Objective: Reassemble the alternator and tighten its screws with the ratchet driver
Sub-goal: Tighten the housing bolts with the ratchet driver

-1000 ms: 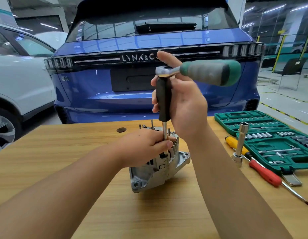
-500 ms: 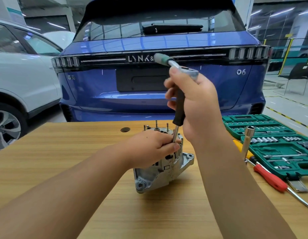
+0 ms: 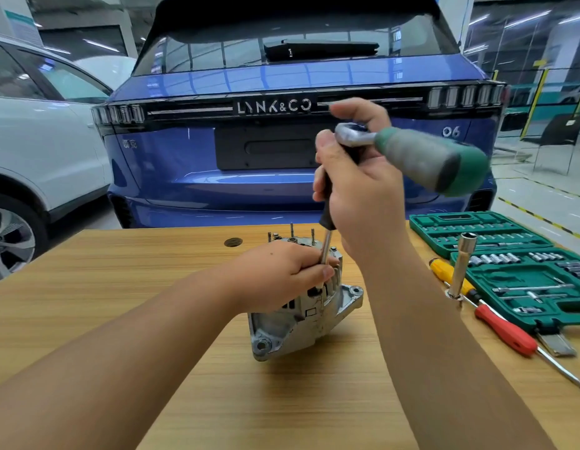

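Observation:
A silver alternator [image 3: 301,323] stands on the wooden table [image 3: 119,287], with several studs sticking up from its top. My left hand [image 3: 282,271] grips its upper part and pinches the lower end of a thin metal shaft. That shaft runs up into a black driver grip, topped by a ratchet driver [image 3: 421,157] with a chrome head and a green and grey handle pointing right, towards me. My right hand [image 3: 360,190] is wrapped round the black grip just under the ratchet head. The shaft's tip is hidden behind my left fingers.
An open green socket case [image 3: 516,264] lies at the right. Beside it a long chrome socket [image 3: 460,267] stands upright, with a yellow screwdriver [image 3: 447,271] and a red screwdriver [image 3: 509,332] lying on the table. A blue car [image 3: 282,157] stands behind the table, a white car [image 3: 38,151] at left.
The ratchet's green handle has swung from pointing away at the far left round to the right, near me. Both hands keep their grips; the alternator has not moved.

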A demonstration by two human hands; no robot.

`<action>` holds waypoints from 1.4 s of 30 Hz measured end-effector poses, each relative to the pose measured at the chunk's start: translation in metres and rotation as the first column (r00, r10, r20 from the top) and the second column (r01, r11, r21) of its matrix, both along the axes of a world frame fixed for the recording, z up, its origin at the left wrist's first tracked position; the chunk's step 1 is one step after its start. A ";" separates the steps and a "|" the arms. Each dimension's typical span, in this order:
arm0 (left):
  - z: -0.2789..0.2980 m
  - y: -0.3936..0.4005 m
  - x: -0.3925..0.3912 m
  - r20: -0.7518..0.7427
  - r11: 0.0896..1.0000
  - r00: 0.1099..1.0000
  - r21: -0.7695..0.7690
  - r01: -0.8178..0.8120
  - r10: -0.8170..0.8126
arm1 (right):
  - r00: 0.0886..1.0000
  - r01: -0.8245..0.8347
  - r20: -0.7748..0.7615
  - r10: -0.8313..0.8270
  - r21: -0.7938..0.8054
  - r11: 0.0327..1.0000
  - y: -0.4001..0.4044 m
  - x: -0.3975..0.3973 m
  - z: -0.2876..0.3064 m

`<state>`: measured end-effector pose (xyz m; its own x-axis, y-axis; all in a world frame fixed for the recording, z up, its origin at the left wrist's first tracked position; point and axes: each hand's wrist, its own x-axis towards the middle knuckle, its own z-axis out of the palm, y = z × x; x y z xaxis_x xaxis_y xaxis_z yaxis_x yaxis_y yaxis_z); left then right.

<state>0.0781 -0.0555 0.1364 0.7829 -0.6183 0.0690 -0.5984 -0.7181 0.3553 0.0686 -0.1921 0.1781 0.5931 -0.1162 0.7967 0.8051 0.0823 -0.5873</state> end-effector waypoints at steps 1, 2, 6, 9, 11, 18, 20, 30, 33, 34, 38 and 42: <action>0.000 0.000 0.000 0.007 1.000 1.000 0.003 0.002 -0.002 | 1.000 -0.024 0.012 0.024 -0.020 1.000 0.002 0.001 -0.001; 0.000 0.001 0.000 0.014 1.000 1.000 0.003 0.005 -0.005 | 0.998 -0.054 0.009 0.054 -0.023 0.998 0.003 0.001 -0.002; 0.001 0.000 -0.001 0.031 1.000 1.000 -0.002 0.001 -0.001 | 0.976 -0.211 -0.045 0.211 0.006 0.977 0.004 -0.002 0.002; 0.000 0.000 -0.001 0.049 1.000 0.999 -0.010 -0.009 0.009 | 0.903 -0.399 -0.118 0.413 0.124 0.909 0.003 -0.002 0.006; 0.000 0.000 -0.002 0.044 1.000 0.999 -0.017 -0.006 0.007 | 0.890 -0.387 -0.195 0.412 0.154 0.909 0.003 -0.002 0.009; -0.001 -0.002 0.000 0.023 1.000 1.000 -0.004 0.011 -0.011 | 0.963 -0.077 -0.243 0.120 0.180 0.981 0.000 -0.006 0.004; -0.002 -0.001 0.002 0.016 1.000 1.000 -0.013 -0.004 0.005 | 0.906 -0.243 -0.293 0.307 0.235 0.941 -0.004 -0.009 0.008; 0.000 0.002 0.002 0.006 1.000 1.000 -0.023 0.012 -0.012 | 0.599 -0.599 -0.363 0.714 0.388 0.700 -0.024 -0.005 0.013; 0.000 0.001 0.002 -0.006 1.000 1.000 -0.019 -0.006 0.006 | 0.702 -0.576 -0.300 0.646 0.294 0.763 -0.015 0.000 0.004; 0.000 0.001 0.002 -0.014 1.000 1.000 -0.021 -0.013 0.012 | 0.775 -0.528 -0.266 0.573 0.225 0.819 -0.010 0.001 0.001; 0.001 0.000 -0.001 -0.006 0.999 1.000 -0.034 -0.006 0.006 | 0.961 -0.278 -0.021 0.277 -0.088 0.956 -0.007 0.003 -0.004; 0.001 -0.001 0.000 -0.005 0.999 1.000 -0.044 -0.010 0.010 | 0.912 -0.408 -0.031 0.409 0.023 0.913 -0.008 0.005 -0.005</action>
<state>0.0777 -0.0562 0.1374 0.7894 -0.6069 0.0920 -0.5895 -0.7076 0.3896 0.0737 -0.2004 0.1732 0.6184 0.1297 0.7751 0.6786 0.4093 -0.6099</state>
